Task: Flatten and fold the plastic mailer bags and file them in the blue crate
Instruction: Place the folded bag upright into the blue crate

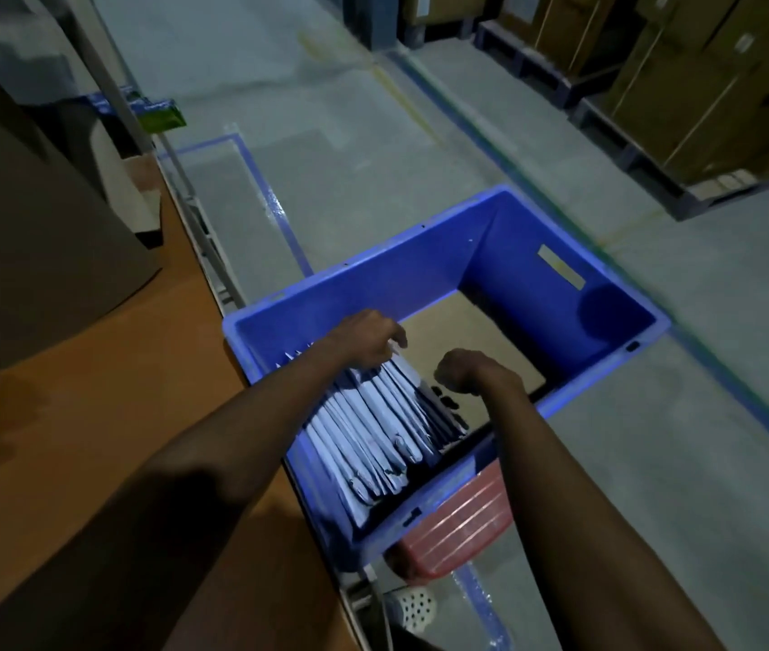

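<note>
While both forearms are reaching over the near rim of the blue crate (537,237), the left hand (368,338) is bending its fingers down and pinching the top edge of the farthest of the folded mailer bags (373,415), which are standing on edge in a row directly beneath it. The right hand (462,371) is hovering just beside that row, curled into a fist with nothing visible inside, above a cardboard sheet (481,331) on the crate floor. A red basket (462,519) is sitting below the right forearm.
</note>
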The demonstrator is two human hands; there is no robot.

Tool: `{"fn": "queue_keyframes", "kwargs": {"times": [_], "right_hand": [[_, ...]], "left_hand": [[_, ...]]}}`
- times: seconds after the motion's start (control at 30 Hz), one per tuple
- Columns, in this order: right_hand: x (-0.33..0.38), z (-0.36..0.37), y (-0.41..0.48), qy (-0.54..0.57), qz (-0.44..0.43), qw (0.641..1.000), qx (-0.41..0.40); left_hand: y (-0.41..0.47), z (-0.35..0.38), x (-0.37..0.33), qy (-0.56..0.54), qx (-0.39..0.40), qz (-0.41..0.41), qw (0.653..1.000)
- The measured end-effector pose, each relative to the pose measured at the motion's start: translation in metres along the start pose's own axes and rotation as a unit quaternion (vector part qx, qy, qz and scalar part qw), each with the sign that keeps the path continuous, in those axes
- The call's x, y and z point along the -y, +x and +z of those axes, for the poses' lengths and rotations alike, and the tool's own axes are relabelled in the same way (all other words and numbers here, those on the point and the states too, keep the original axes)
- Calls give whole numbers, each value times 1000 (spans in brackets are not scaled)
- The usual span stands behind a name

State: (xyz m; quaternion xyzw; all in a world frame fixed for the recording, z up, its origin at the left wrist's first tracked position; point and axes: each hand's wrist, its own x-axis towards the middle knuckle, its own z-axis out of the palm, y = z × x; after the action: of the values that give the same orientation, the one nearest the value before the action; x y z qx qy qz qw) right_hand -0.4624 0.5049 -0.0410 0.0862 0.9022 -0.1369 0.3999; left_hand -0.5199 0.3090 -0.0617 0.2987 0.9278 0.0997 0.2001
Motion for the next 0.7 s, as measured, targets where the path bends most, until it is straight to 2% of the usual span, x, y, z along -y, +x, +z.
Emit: {"fn": "queue_keyframes", "kwargs": {"times": [0.1, 0.33, 0.47, 0.57, 0.7], "right_hand": [[5, 8, 15, 50, 5, 998, 38], [2, 41, 60, 156, 28, 978, 133], [0, 38, 58, 115, 15, 982, 151], [-5, 44, 66, 116, 16, 987, 109], [9, 24, 19, 126, -16, 992, 4]], "left_hand": [[6, 5, -3, 13, 35, 10, 999], [16, 15, -9, 135, 126, 34, 982], [16, 8, -16, 133, 138, 22, 981], [9, 3, -21, 86, 112, -4, 990], [-8, -11, -25, 9, 22, -18, 1000]]}}
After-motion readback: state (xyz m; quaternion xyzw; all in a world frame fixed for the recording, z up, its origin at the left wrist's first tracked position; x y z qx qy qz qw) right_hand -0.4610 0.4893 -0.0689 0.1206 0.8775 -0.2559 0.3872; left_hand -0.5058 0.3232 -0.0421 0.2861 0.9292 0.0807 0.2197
